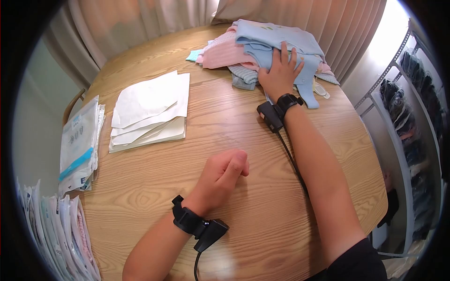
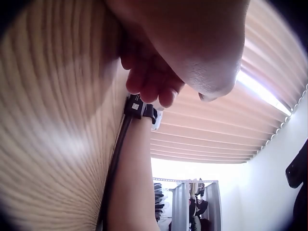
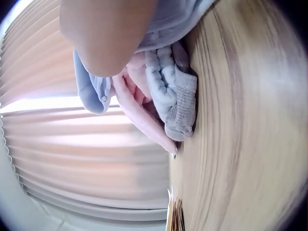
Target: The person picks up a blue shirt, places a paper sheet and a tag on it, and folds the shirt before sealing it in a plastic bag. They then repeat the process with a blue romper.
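Observation:
The right hand (image 1: pixel 281 75) lies with spread fingers on a light blue garment (image 1: pixel 300 42) on top of a clothes pile at the table's far right. Beneath it are a pink knitted garment (image 1: pixel 225 49) and grey pieces (image 1: pixel 243 75). The right wrist view shows the pink cloth (image 3: pixel 139 106) and a grey ribbed cuff (image 3: pixel 185 103) beside part of that hand (image 3: pixel 106 38). Nearer the front, the left hand (image 1: pixel 220 178) rests on its side at the table, fingers curled in and thumb on top, holding nothing visible; its curled fingers (image 2: pixel 151 82) show in the left wrist view.
White sheets (image 1: pixel 150 103) lie stacked on the wooden table (image 1: pixel 262 225) at left centre. Left of them are packaged bags (image 1: pixel 77 140), with more upright bags (image 1: pixel 56 229) at the front left. Curtains (image 1: pixel 150 18) hang behind; a rack with dark items (image 1: pixel 398 107) stands at right. Cables run from both wrists.

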Available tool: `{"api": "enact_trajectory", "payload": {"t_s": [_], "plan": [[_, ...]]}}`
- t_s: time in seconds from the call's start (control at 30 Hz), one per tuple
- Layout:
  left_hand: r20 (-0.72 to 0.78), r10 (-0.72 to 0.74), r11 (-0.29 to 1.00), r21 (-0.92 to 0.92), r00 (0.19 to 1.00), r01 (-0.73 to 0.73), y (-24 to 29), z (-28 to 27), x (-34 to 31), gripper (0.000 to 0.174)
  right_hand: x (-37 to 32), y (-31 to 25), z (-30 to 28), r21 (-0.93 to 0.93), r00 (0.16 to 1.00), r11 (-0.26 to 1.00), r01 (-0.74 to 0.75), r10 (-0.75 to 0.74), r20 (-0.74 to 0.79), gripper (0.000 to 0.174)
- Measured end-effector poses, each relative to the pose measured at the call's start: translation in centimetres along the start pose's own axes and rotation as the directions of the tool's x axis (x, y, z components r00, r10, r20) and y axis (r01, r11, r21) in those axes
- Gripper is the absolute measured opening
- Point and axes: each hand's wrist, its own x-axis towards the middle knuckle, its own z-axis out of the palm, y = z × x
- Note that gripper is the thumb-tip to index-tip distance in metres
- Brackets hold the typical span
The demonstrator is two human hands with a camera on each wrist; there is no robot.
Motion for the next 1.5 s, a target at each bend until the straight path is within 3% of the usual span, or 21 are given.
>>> {"api": "enact_trajectory", "payload": {"t_s": [0.23, 0.3, 0.43, 0.5, 0.63, 0.67, 0.7, 0.73, 0.8, 0.83, 0.9, 1.03, 1.07, 1.1, 1.17, 1.2, 1.23, 1.3, 1.4, 1.47, 1.5], "plan": [[-0.001, 0.039, 0.999, -0.032, 0.999, -0.039, -1.3, -0.5, 0.1, 0.051, -0.5, 0.7, -1.9, 0.301, 0.998, 0.951, -0.064, 0.053, 0.046, 0.058], [-0.052, -0.05, 0.978, -0.206, 0.997, 0.038, -1.7, -0.5, 0.2, 0.05, -1.5, 1.0, -2.7, 0.4, 0.992, 0.908, -0.123, 0.095, 0.088, 0.053], [-0.086, -0.043, 0.972, -0.236, 0.995, 0.022, -2.5, -0.5, 0.5, 0.049, -3.7, 2.5, -4.4, 0.476, 1.0, 0.879, -0.016, 0.011, 0.014, 0.047], [-0.133, -0.012, 0.956, -0.291, 0.991, -0.027, -2.6, -0.4, 0.6, 0.043, -4.8, 3.0, -6.7, 0.667, 0.976, 0.721, -0.187, 0.063, 0.206, 0.044], [-0.212, -0.088, 0.975, -0.217, 0.973, 0.041, -1.8, 0.5, 0.3, 0.024, -8.2, 2.1, -13.8, 0.716, 0.956, 0.655, -0.244, 0.038, 0.291, 0.043], [-0.255, -0.053, 0.949, -0.314, 0.965, -0.031, -1.6, 0.9, 0.3, 0.035, -9.6, 2.0, -14.8, 0.747, 0.959, 0.622, -0.236, 0.024, 0.283, 0.045], [-0.298, -0.027, 0.909, -0.404, 0.954, -0.101, -1.5, 1.4, 0.0, 0.059, -11.3, 2.0, -16.0, 0.776, 0.961, 0.588, -0.23, 0.012, 0.276, 0.047], [-0.289, -0.017, 0.911, -0.4, 0.957, -0.105, -1.5, 1.8, -0.3, 0.059, -12.7, 1.8, -18.0, 0.79, 0.93, 0.537, -0.295, -0.027, 0.366, 0.049], [-0.243, 0.033, 0.999, 0.019, 0.969, -0.03, -1.6, 2.6, -0.8, 0.104, -15.2, 1.2, -22.3, 0.817, 0.859, 0.414, -0.402, -0.137, 0.493, 0.054], [-0.242, 0.046, 0.999, 0.019, 0.969, -0.042, -1.7, 3.7, -1.1, 0.104, -16.5, 0.9, -24.7, 0.82, 0.813, 0.346, -0.455, -0.213, 0.541, 0.056], [-0.12, 0.326, 0.815, 0.538, 0.938, -0.215, -1.8, 6.2, -2.8, 0.115, -18.0, 0.4, -30.0, 0.803, 0.734, 0.385, -0.455, -0.348, 0.583, 0.057], [0.011, 0.314, 0.795, 0.544, 0.949, -0.269, 0.5, 9.5, -7.9, 0.101, -20.9, 0.7, -36.6, 0.895, 0.75, 0.331, -0.299, -0.499, 0.435, 0.057], [0.016, 0.331, 0.79, 0.543, 0.944, -0.286, 0.6, 10.0, -9.6, 0.07, -21.7, 1.1, -37.7, 0.907, 0.743, 0.391, -0.155, -0.559, 0.367, 0.058], [0.018, 0.322, 0.791, 0.545, 0.946, -0.28, 0.4, 10.1, -10.9, 0.07, -22.3, 1.4, -38.8, 0.901, 0.724, 0.433, -0.006, -0.62, 0.303, 0.06], [-0.085, -0.056, 0.991, 0.12, 0.995, 0.066, -0.2, 9.7, -13.5, 0.04, -22.6, 1.6, -42.4, 0.87, 0.748, 0.493, 0.01, -0.581, 0.321, 0.062], [-0.145, 0.056, 0.998, 0.047, 0.988, -0.05, -0.3, 9.8, -14.9, 0.025, -22.5, 1.8, -44.3, 0.734, 0.804, 0.676, 0.067, -0.472, 0.362, 0.065], [-0.148, 0.046, 0.998, 0.046, 0.988, -0.04, 1.0, 10.0, -16.6, 0.025, -22.4, 2.1, -45.9, 0.555, 0.856, 0.826, 0.102, -0.357, 0.374, 0.068], [-0.294, 0.073, 0.994, -0.061, 0.953, -0.095, 6.0, 10.4, -20.9, 0.023, -23.8, 4.1, -47.2, 0.488, 0.758, 0.872, 0.021, -0.332, 0.561, 0.079], [-0.418, 0.187, 0.967, 0.238, 0.889, -0.091, 8.5, 10.9, -27.7, 0.017, -25.8, 5.7, -49.2, 0.454, 0.676, 0.872, 0.182, -0.446, 0.586, 0.072], [-0.477, 0.301, 0.883, 0.466, 0.826, -0.052, 7.7, 11.2, -31.9, 0.011, -26.9, 6.2, -50.1, 0.576, 0.768, 0.809, 0.114, -0.44, 0.466, 0.062], [-0.565, 0.288, 0.898, 0.44, 0.773, -0.013, 6.0, 11.5, -33.8, 0.014, -26.5, 6.0, -50.8, 0.584, 0.763, 0.803, 0.116, -0.448, 0.465, 0.062]]}}
